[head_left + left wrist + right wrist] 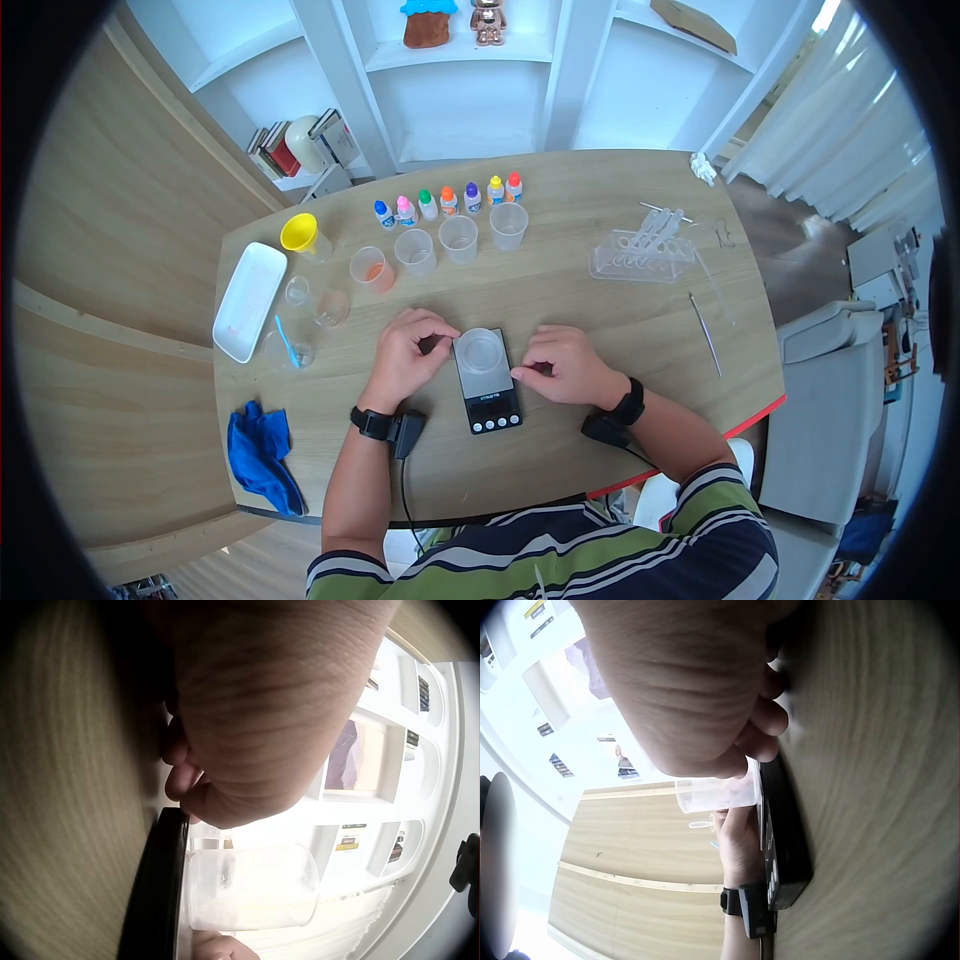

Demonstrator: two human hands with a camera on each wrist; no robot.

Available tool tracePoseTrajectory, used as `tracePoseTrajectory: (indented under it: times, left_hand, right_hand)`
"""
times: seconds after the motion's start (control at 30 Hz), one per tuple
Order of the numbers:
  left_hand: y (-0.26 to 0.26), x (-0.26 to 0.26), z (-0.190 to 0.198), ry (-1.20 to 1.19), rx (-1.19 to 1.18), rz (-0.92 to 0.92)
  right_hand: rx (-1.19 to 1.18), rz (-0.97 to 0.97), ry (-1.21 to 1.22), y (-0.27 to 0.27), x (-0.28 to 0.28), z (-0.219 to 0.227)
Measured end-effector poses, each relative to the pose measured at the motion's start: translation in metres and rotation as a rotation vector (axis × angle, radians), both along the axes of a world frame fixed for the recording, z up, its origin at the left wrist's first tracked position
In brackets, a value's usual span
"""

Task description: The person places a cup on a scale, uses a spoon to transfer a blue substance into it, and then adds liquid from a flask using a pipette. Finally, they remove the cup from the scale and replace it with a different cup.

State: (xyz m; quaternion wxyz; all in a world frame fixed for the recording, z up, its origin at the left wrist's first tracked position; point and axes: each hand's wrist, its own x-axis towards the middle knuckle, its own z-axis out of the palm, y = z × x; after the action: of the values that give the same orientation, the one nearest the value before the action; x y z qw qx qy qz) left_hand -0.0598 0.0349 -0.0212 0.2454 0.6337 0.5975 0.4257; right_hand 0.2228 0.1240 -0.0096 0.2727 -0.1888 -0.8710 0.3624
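A small black digital scale point(490, 398) lies on the table with a clear plastic cup point(481, 352) standing on its plate. At the scale's upper left edge, the left hand point(408, 352) touches with its fingertips, fingers bent. The right hand point(568, 366) has its thumb at the right edge, its fingers loosely curled. In the left wrist view the cup point(251, 889) stands upright beyond the left hand point(255, 712), next to the dark scale edge point(154, 885). The right wrist view shows the right hand point(690, 690) beside the cup point(709, 795) and scale point(784, 847).
Several clear cups point(458, 240), one holding orange liquid point(374, 270), stand behind the scale, with small colored bottles point(447, 201) farther back. At left are a yellow cup point(300, 233), a white tray point(249, 303) and a blue cloth point(262, 457); at right, a clear rack point(640, 262) and metal rod point(705, 335).
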Motion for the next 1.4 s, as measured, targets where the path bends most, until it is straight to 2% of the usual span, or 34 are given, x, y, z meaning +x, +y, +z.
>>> tracePoseTrajectory:
  times: [0.63, 0.77, 0.93, 1.03, 1.4]
  left_hand:
    - [0.000, 0.000, -0.003, -0.059, -0.043, -0.004]
    - [0.002, -0.001, -0.004, -0.037, -0.007, 0.007]
    - [0.000, 0.001, -0.002, -0.081, -0.050, 0.019]
    - [-0.001, -0.003, -0.003, -0.041, -0.082, -0.030]
    - [-0.001, -0.004, -0.004, -0.016, -0.073, -0.032]
  right_hand:
    - [-0.044, -0.012, -0.003, 0.002, -0.001, -0.004]
    - [0.010, 0.064, -0.062, -0.001, 0.004, 0.001]
    - [0.014, 0.279, -0.231, -0.013, 0.005, 0.012]
    - [0.041, 0.299, -0.209, -0.016, 0.005, 0.012]
    - [0.049, 0.277, -0.244, -0.020, 0.004, 0.010]
